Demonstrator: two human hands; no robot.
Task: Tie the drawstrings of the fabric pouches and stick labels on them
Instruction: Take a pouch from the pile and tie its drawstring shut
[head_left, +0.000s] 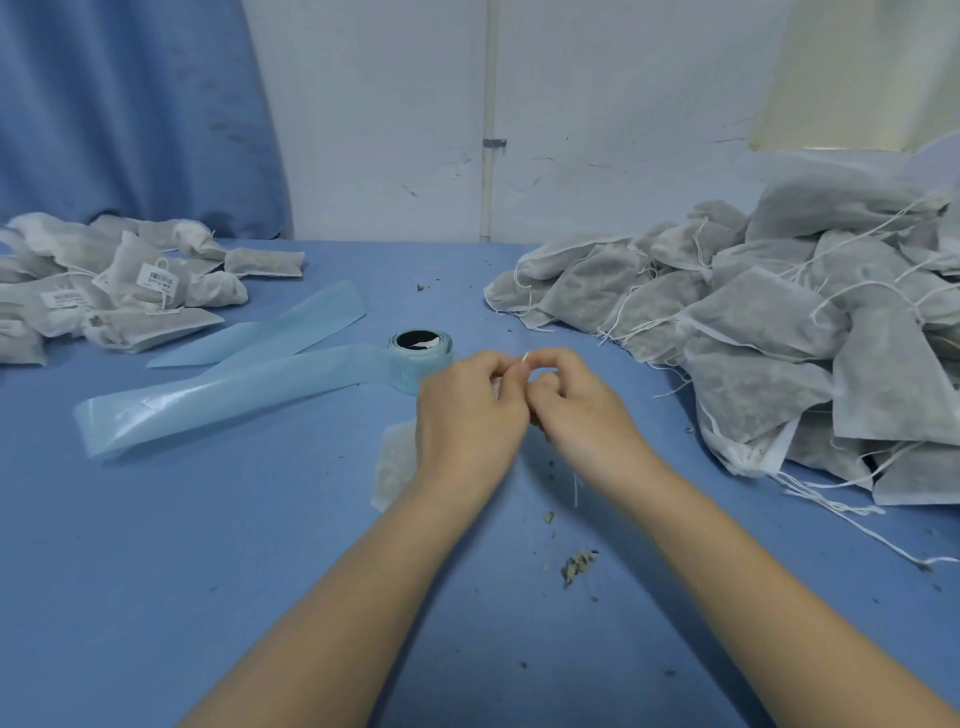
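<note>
My left hand and my right hand meet at the table's middle, fingertips pinching a white drawstring between them. A loose string end hangs below my right wrist. The fabric pouch they work on lies mostly hidden under my left hand. A label roll stands just beyond my hands, its blue backing strip trailing left across the table.
A big heap of grey pouches with loose strings fills the right side. A smaller pile of labelled pouches lies at the far left. Herb crumbs dot the blue table. A blue curtain hangs behind.
</note>
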